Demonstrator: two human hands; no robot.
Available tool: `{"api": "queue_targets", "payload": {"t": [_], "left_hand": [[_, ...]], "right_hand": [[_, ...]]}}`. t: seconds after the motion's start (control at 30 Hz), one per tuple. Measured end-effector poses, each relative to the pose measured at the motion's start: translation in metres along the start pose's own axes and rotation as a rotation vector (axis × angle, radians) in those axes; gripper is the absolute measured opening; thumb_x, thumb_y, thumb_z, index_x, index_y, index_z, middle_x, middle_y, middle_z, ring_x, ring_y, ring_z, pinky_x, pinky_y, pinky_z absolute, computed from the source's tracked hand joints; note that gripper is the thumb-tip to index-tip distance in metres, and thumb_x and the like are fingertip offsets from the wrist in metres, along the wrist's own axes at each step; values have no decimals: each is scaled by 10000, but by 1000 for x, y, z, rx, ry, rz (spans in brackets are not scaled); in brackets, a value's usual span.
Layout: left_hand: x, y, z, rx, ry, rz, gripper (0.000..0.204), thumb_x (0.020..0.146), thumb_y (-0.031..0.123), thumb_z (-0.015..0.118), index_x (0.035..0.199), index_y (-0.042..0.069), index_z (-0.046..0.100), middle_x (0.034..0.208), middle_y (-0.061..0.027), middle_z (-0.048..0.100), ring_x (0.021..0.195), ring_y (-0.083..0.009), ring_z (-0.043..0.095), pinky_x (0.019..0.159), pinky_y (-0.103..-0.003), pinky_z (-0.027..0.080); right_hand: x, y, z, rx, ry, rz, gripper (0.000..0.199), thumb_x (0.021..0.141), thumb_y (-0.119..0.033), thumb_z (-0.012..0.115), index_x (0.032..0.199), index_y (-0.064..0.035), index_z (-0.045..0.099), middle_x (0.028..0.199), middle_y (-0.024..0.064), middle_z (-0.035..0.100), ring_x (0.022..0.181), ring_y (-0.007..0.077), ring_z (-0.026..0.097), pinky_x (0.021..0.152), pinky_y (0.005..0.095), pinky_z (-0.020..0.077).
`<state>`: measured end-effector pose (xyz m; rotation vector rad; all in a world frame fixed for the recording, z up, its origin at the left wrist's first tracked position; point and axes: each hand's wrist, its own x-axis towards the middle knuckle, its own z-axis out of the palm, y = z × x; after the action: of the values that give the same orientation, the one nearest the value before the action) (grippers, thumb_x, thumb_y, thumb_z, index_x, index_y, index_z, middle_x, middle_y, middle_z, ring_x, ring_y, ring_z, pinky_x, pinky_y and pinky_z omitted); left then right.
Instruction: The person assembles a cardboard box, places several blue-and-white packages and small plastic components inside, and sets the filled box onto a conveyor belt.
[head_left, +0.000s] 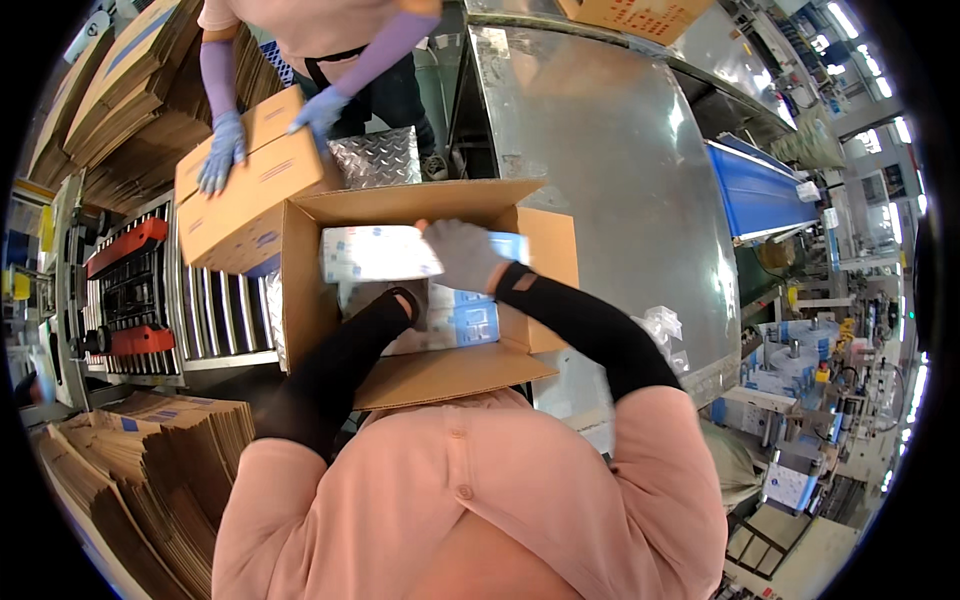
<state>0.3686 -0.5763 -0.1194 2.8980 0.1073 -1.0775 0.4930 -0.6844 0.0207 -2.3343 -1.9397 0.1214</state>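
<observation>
An open cardboard box (300, 290) stands in front of me with its flaps folded out. White-and-blue packs lie inside it, among them a long white pack (375, 253) along the far side and a bluer pack (475, 325) at the near right. My right hand (462, 256), in a grey glove and slightly blurred, grips the right end of the long white pack. Down in the box, my left hand (418, 302) is smeared by motion beside the packs, so its fingers cannot be made out. Black sleeves cover both my forearms.
Across from me, a co-worker in blue gloves handles closed cartons (250, 195) at the left. A roller conveyor (215, 305) runs there. Flattened cardboard (160, 460) is stacked at the lower left. To the right are a metal table (610, 170) and a blue belt conveyor (760, 190).
</observation>
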Motion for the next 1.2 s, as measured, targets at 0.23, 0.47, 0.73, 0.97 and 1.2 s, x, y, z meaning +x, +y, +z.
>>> {"api": "queue_targets", "payload": {"t": [0.23,0.47,0.73,0.97,1.2], "left_hand": [[-30,-34,7,-176,35,-91,572,812,481,620,1205,66,594,1089,-177,638,990,-363,614,859,-474,472],[-39,-62,-7,-72,318,28,342,808,428,640,852,98,719,798,-149,699,761,-326,685,706,-442,542],[10,-75,3,-198,318,41,431,767,315,700,1097,78,556,1060,-211,619,978,-413,597,847,-480,489],[46,-110,29,-285,82,-46,437,792,221,621,1202,103,525,1161,-259,566,1044,-449,572,924,-471,466],[25,-11,-65,-334,449,220,251,815,269,646,910,37,637,875,-211,675,889,-396,647,778,-466,517]], "right_hand": [[6,-36,59,-203,-37,3,811,924,-581,450,1512,-51,273,1592,160,206,1482,327,139,1051,728,93],[-30,5,66,-157,-354,109,994,843,-634,553,1548,-57,156,1612,180,115,1487,373,77,1093,623,176],[-8,29,104,598,-727,257,865,757,-587,643,1432,-85,441,1444,224,440,1251,381,516,1055,485,393],[-222,9,35,406,782,797,270,840,-182,644,1096,-98,625,1115,105,641,1035,311,605,863,420,500],[-402,-23,65,452,527,2037,349,755,-325,739,935,-39,652,889,125,629,966,319,594,857,384,467]]}}
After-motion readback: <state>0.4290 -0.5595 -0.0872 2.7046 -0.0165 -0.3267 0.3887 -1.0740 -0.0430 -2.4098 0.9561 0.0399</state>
